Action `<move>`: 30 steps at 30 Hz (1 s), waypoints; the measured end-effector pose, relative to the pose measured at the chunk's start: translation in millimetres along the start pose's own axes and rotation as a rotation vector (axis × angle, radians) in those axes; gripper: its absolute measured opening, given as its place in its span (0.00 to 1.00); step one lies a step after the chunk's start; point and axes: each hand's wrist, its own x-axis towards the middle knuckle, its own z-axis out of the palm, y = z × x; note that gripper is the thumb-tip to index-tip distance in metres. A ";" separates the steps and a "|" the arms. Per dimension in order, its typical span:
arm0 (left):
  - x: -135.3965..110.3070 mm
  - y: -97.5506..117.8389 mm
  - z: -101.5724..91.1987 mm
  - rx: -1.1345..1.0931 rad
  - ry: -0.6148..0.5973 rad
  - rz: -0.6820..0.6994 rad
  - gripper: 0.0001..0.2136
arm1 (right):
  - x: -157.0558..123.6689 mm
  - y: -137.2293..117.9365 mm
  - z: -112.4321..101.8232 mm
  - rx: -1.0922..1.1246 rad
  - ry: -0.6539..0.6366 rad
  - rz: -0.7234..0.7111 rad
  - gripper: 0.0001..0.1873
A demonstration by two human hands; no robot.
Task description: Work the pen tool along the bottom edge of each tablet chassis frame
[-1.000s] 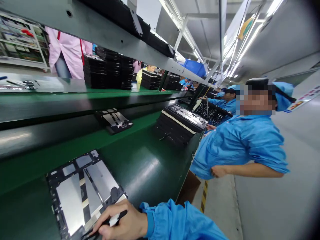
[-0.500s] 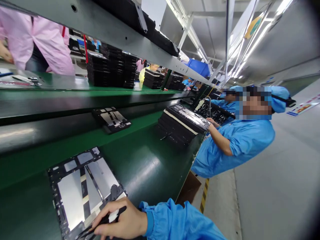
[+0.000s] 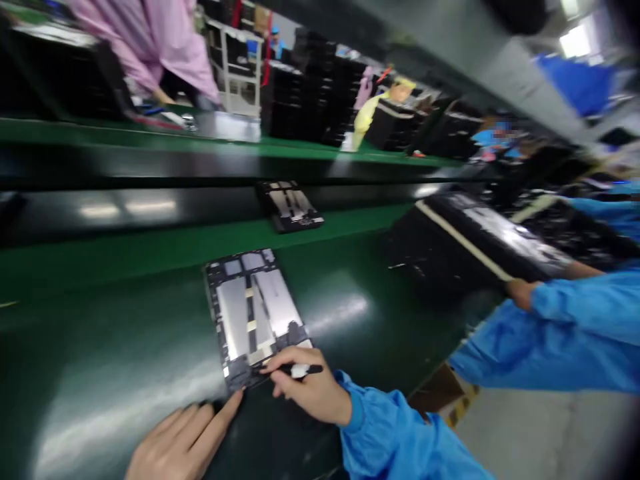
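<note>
Glossy dark green worktop; behind it, a raised green shelf and, farther back, a white rack. Grey beam overhead, bright light at upper right. Pale floor at lower right, with black-and-yellow tape.

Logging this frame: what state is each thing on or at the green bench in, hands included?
Near device: lying flat, uncovered, inner parts facing up.
Tool: held slantwise, tip over the near device's lower end.
Right hand: closed around the tool.
Left hand: open, index fingertip at the near device's lower edge.
Far device: uncovered, inner parts showing.
Black stack: piled, blurred.
Co-worker's hand: at the stack's edge.
</note>
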 end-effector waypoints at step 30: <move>-47.9 98.0 -17.8 0.000 -0.386 -0.161 0.13 | -34.6 -23.5 -13.4 -0.279 -0.473 0.156 0.09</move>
